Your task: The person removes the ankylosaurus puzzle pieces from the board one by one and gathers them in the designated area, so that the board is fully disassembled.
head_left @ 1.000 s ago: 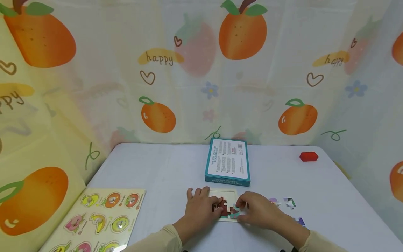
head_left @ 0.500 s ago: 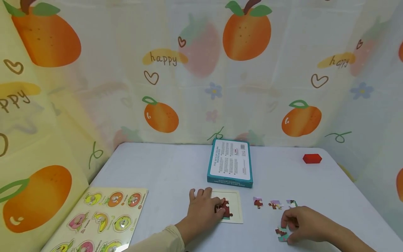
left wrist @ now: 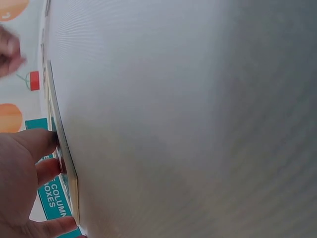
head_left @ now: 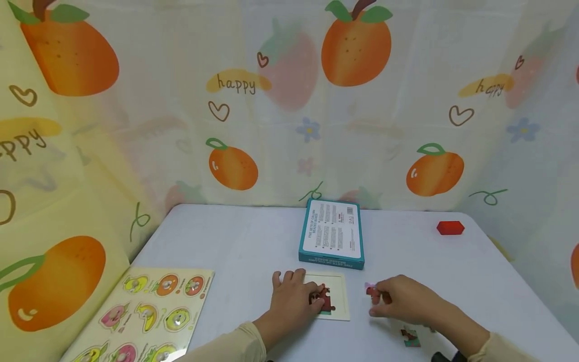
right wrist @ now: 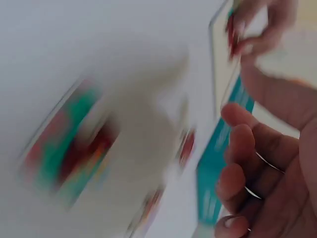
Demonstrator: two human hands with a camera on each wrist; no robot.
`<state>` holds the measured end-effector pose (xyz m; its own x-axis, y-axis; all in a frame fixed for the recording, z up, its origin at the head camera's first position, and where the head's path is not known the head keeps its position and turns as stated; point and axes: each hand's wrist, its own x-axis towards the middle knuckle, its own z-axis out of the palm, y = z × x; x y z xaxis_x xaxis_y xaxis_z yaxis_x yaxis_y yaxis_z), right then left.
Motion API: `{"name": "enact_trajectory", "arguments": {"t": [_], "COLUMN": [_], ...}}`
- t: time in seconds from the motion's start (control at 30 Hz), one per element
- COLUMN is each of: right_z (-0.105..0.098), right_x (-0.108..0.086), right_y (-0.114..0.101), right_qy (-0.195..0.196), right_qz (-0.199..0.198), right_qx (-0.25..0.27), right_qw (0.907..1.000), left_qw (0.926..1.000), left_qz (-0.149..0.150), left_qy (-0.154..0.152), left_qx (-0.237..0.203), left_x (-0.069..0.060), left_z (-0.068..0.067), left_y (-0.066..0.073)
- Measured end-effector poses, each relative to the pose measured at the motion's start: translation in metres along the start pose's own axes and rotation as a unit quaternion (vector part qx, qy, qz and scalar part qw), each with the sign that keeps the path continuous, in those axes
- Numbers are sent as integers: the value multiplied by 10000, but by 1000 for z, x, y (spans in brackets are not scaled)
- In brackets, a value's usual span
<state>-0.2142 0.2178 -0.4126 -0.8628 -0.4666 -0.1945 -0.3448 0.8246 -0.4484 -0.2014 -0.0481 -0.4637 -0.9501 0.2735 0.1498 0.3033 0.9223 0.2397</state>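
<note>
My left hand [head_left: 294,300] rests over the pale square puzzle board [head_left: 339,296], finger and thumb pressing on the joined brown puzzle pieces [head_left: 326,300] in it. In the left wrist view its fingers [left wrist: 47,171] touch the board from the side. My right hand [head_left: 402,297] hovers right of the board, fingertips at a red-brown and lilac puzzle piece [head_left: 371,291]. The right wrist view, though blurred, shows the fingers [right wrist: 242,139] apart from the pieces and holding nothing. A brown and green puzzle piece [head_left: 410,337] lies below the right hand. Other loose pieces are mostly hidden behind that hand.
A teal box [head_left: 332,234] lies behind the board. At the back right sits a red block [head_left: 450,228]. A knobbed fruit puzzle board [head_left: 154,314] covers the left front of the white table [head_left: 244,241]. A fruit-print cloth [head_left: 289,151] hangs around it.
My right hand moved from the board to the right with a brown and green puzzle piece and let it go there. It then came back left to the lilac-edged piece. The left hand stayed put.
</note>
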Motion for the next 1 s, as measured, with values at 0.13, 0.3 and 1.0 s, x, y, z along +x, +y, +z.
{"name": "enact_trajectory", "arguments": {"t": [0.13,0.3,1.0], "right_z": [13,24,42], "right_x": [27,48,64], "right_y": [-29,-46,-54], "right_qy": [267,368,517], "right_qz": [-368,-491,-314], "right_qx": [-309,-690,-649], "right_qw": [9985,9957,9961], "left_qw": [10000,9999,9991], "left_qz": [37,117,-416], "left_qy": [34,52,-80], "left_qx": [39,64,43], "left_x": [1,4,-3], "left_z": [1,-1,0], "left_y": [-1,0,0]}}
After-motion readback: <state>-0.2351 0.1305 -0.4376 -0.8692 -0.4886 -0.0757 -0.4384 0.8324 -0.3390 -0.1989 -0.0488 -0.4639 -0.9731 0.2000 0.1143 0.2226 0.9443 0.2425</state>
